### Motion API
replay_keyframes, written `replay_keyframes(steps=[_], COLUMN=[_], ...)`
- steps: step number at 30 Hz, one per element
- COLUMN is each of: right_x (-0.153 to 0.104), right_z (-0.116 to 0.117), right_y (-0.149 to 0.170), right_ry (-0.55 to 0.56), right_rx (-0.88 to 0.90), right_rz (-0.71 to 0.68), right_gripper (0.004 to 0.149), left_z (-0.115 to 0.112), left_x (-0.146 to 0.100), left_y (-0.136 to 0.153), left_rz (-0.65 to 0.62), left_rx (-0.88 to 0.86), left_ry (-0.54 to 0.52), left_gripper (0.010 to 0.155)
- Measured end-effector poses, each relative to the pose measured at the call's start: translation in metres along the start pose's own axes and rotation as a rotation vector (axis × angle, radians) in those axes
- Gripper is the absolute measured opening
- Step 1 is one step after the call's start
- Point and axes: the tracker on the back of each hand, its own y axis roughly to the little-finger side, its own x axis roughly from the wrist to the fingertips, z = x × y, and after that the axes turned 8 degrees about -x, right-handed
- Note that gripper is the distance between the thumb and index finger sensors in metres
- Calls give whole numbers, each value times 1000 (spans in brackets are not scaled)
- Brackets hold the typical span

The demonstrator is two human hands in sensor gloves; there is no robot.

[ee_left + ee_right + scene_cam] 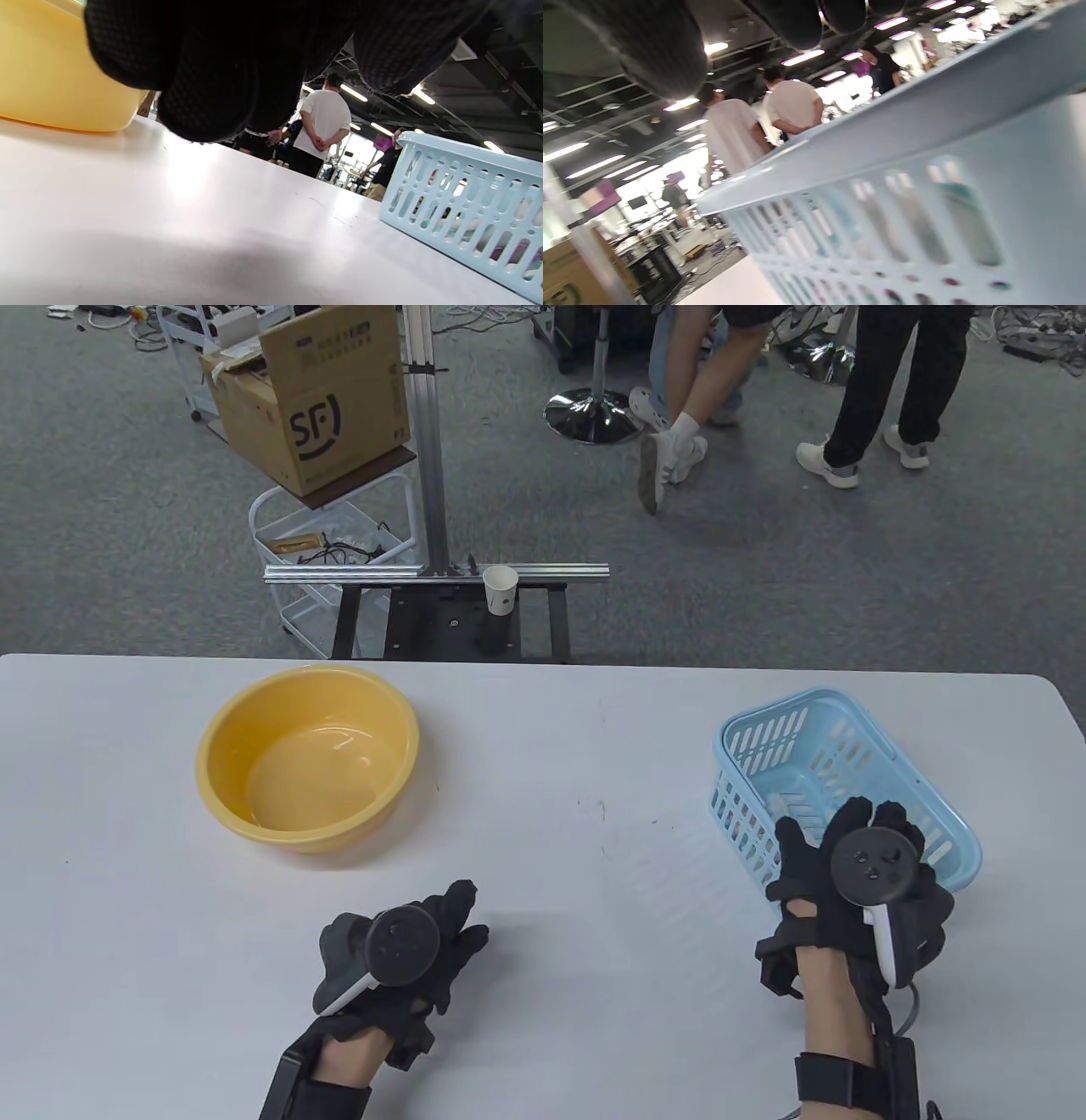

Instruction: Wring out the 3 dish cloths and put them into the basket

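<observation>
1. two gloved hands hover low over the white table [543, 780], and neither holds a cloth.
2. left hand [399, 950] sits near the front edge, left of centre, fingers relaxed and pointing toward the far right; it grasps nothing. its wrist view shows dark fingers just above the tabletop with the basin's yellow wall at far left.
3. right hand [857, 891] hangs over the near corner of the light blue slotted basket [950, 823], fingers spread loosely above the rim; it looks released, with nothing pinched. being over the basket fits a drop-off rather than a pick-up, as a judgement.
4. yellow basin [222, 746] stands at the left, well apart from the basket. a shallow pool of water shows in its bottom, and no cloth is visible in it.
5. dish cloths: pale and teal patches show through the basket's slots [462, 228] in the left wrist view, and pale fabric shows inside the basket from above. so cloth lies in the basket, though i cannot count the pieces.
6. judging by the cloth-free basin and free hands, the task seems at or near its end.
7. beyond the table stand a paper cup [500, 588] on a metal frame and a cardboard box [310, 394] on a cart.
</observation>
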Motion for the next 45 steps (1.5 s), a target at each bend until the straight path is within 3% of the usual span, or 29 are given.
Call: replay_keyframes(steps=[7, 18, 30, 45], right_x=[-24, -72, -99, -103], right_z=[17, 82, 129, 139], right_y=[-54, -104, -113, -106], right_ry=[22, -9, -83, -134], right_rx=[-4, 48, 12, -28], right_rz=[-292, -597, -742, -756], right_gripper=[84, 84, 85, 87], left_z=[6, 9, 8, 5], left_x=[-1, -1, -1, -3], left_y=[8, 21, 33, 39], left_rz=[54, 103, 169, 254], left_rx=[31, 28, 40, 85], left_ry=[-45, -59, -36, 13], left_gripper=[80, 83, 89, 96])
